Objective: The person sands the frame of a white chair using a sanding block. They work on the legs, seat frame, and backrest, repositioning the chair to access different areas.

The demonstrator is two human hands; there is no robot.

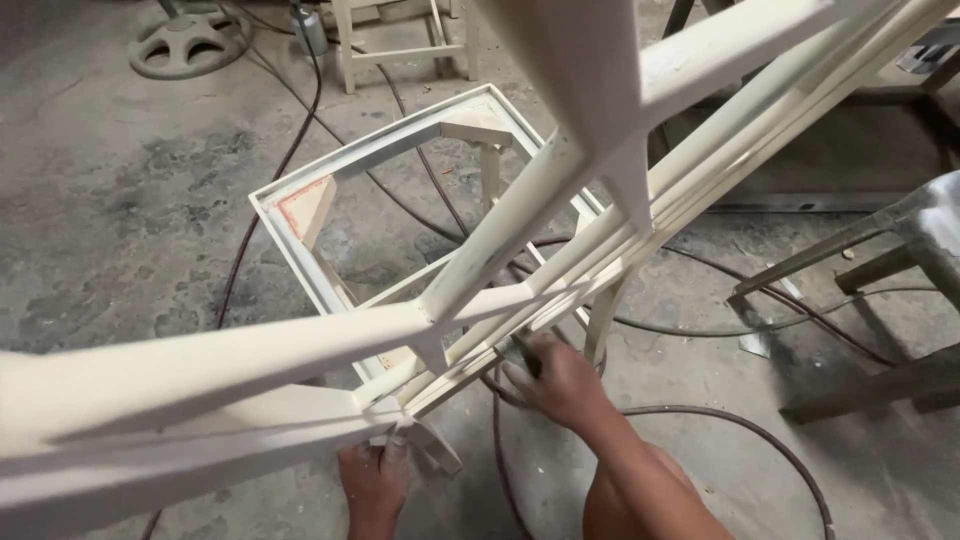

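Left hand point(375, 478) grips the cream wooden frame point(300, 350) low down, right hand point(555, 380) clenched on a small dark tool point(522, 352) against a rail. Frame bars cross the foreground, blocking the square frame point(300, 235) behind; hoses point(760, 440) snake over the floor point(120, 200).

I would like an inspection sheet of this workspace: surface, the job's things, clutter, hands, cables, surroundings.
Surface: grey concrete floor, stained and dusty.
Job's things: cream-painted wooden frame tilted across the view; a second cream frame stands beneath it.
Clutter: nothing seen.
Hands: left hand grips the frame's lower end; right hand presses a small dark tool, kind unclear, against a rail.
Cables: dark hoses snake over the floor.
Surroundings: round metal base, stool legs, grey metal stand.
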